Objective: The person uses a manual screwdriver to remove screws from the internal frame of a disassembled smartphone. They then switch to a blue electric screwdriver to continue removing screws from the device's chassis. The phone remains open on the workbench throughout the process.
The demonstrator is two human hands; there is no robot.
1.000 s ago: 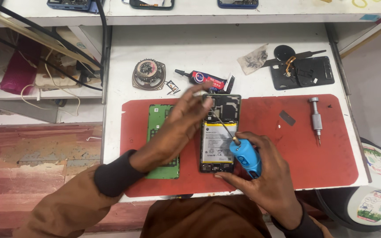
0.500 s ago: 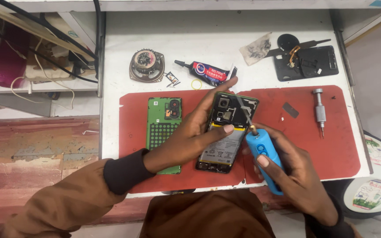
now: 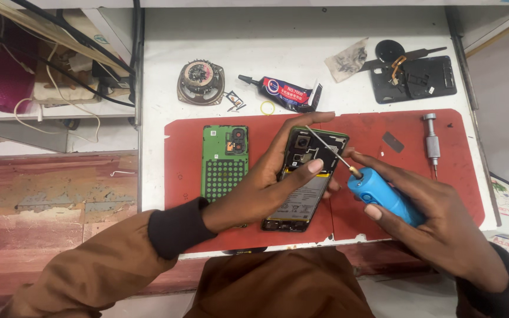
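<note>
An opened phone with its back removed lies on the red mat, battery and black boards exposed. My left hand grips it from the left side, thumb across the battery. My right hand holds a blue electric screwdriver. Its thin bit points up-left, with the tip over the phone's top end near the camera. The green phone back cover lies just left of the phone on the mat.
A silver manual screwdriver rests at the mat's right end. Behind the mat sit a glue tube, a round speaker, a black phone frame and a crumpled wipe. Cables and a shelf lie left.
The phone has tilted and shifted right under my left hand. My right hand has swung the blue screwdriver out to the right, its bit now angled onto the phone's top.
</note>
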